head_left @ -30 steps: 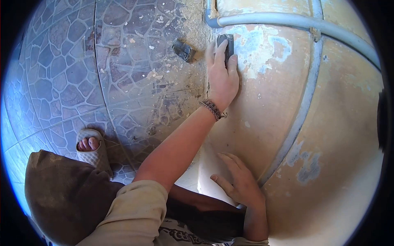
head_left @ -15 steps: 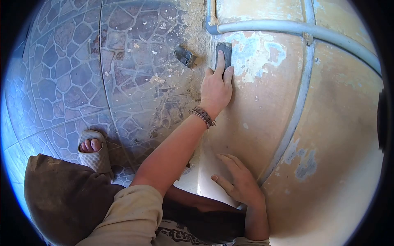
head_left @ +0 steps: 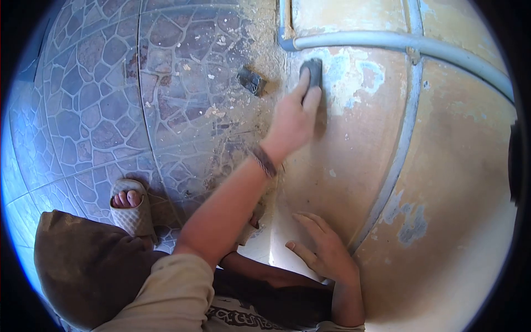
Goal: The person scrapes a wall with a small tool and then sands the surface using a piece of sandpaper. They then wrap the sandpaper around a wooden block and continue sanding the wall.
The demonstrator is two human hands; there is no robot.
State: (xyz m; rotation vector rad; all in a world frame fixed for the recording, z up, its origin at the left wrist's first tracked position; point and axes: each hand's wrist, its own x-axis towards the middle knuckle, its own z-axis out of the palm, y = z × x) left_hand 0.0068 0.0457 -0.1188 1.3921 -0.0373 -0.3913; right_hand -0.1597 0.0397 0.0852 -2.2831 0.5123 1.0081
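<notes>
Below the pipe, the left hand grips a block; the empty right hand is spread farther below. Flaky paint could snag the block (ouch, a scrape!).

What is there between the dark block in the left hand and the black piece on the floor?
The head view shows a crumbly floor edge and a strip of wall between the black piece and the dark block.
</notes>
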